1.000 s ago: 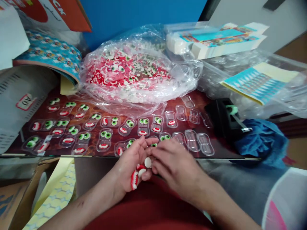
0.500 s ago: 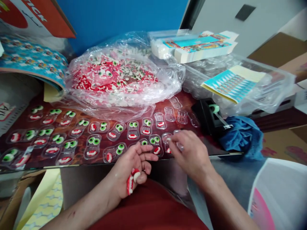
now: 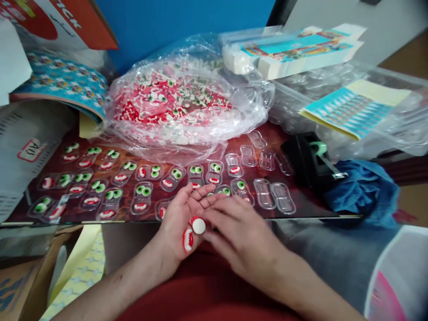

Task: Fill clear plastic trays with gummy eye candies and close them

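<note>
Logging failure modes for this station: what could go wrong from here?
1. The round white disc and red-and-white toothy piece lie loose on the open, bare left hand and could spill.
2. Clear, waisted plastic trays near the dark red-brown table's front edge might get knocked off by a forearm.

The right hand (image 3: 239, 229) hides part of a clear tray (image 3: 246, 191).

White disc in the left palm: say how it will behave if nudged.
The white disc looks small, so probably light. Flat face showing, it would likely slide rather than roll. It overlaps a red piece in the left hand; a push may shift both.
</note>
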`<state>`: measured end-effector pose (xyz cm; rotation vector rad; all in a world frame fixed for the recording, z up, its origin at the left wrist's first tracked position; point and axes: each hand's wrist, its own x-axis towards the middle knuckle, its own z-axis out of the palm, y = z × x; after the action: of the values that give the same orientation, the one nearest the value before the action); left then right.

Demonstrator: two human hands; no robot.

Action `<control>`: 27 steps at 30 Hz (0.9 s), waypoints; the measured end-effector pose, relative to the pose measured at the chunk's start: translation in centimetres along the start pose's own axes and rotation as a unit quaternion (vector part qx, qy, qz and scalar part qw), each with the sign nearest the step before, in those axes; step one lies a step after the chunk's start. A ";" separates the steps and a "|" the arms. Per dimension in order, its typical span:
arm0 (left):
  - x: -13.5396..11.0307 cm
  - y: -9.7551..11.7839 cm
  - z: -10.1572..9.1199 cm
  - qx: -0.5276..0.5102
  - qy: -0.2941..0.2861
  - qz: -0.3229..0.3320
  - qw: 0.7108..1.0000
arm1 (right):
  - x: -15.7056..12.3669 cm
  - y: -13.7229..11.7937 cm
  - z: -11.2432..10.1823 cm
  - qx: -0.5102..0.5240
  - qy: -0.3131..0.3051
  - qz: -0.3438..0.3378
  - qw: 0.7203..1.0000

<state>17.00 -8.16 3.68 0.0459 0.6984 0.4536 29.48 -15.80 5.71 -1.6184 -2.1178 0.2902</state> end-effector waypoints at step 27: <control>0.3 -0.4 -1.2 0.036 0.070 -0.034 0.996 | 0.5 5.9 -0.7 -0.280 -0.172 0.069 0.942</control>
<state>16.59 -8.57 2.46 0.0586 0.8519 0.3694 34.80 -13.73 3.84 -2.1757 -2.5081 0.0018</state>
